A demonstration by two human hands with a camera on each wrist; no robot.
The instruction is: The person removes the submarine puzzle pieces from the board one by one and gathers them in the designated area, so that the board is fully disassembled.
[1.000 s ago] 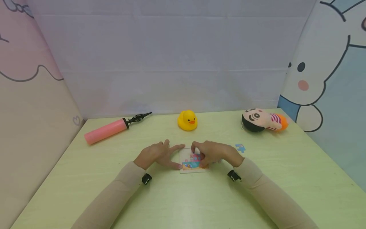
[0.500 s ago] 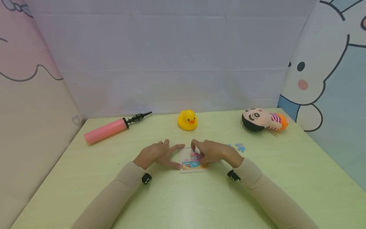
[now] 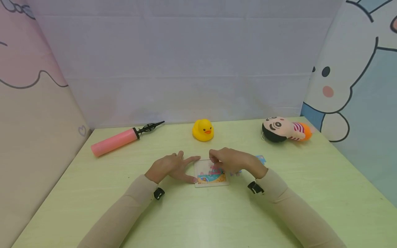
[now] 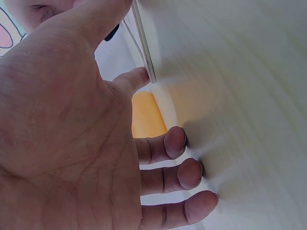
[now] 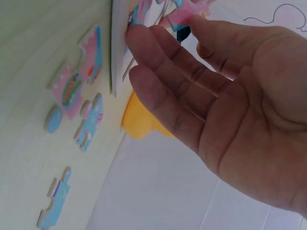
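A small jigsaw board [image 3: 212, 186] with a pale rim lies mid-table, partly filled with a pink, blue and orange picture. My left hand [image 3: 172, 167] is spread at its left side, the thumb and index finger touching the rim and the other fingers on the table. Above the board's right part, my right hand [image 3: 232, 161] pinches a pink-and-blue puzzle piece [image 5: 184, 15] between thumb and fingers. That piece shows tilted in the right wrist view. Several loose puzzle pieces [image 5: 88, 122] lie to the right of the board, partly hidden by the right hand in the head view.
Behind the board sits a yellow rubber duck [image 3: 203, 131]. A pink hand pump [image 3: 115, 142] with a black nozzle lies at the back left. At the back right is a doll-like toy [image 3: 286, 130]. Printed cloth walls [image 3: 192, 69] enclose the table's back and sides.
My right hand has risen a little from the board and shifted slightly away, uncovering more of the board's right side. The left hand stays in place.
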